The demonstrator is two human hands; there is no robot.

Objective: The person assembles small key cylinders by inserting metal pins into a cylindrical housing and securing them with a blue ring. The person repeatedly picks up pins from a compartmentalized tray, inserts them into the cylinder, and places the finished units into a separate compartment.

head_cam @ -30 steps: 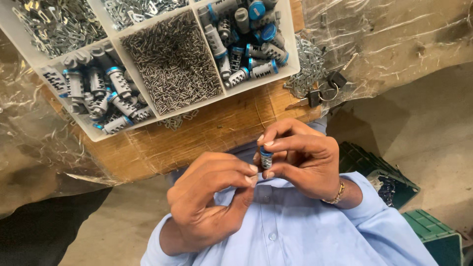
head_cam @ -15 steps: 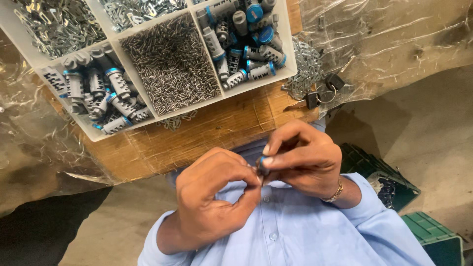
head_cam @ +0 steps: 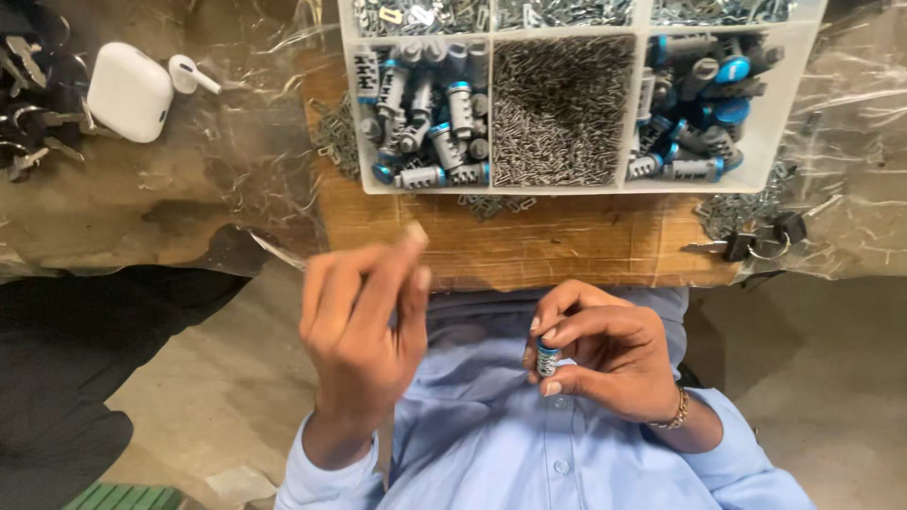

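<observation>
Blue-banded, the small lock cylinder stood upright, pinched in the right hand at lower centre-right, while the left hand, empty and loosely open, hung just beside it, below the compartment tray.

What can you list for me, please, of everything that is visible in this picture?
Small cylinder: one, silver with blue band, pinched in right hand.
Compartment tray: one, white, on the wooden board.
Cylinders in tray: many, silver and blue, left and right compartments.
Small pins: a heap, grey, middle compartment.
Wooden board: one, brown, under the tray.
Earbud case: one, white, upper left, one earbud beside it.
Keys: several, dark, far left edge.
Keys on ring: a few, dark, right of the board.
Left hand: raised, fingers empty, blurred.
Right hand: holds the cylinder.
</observation>
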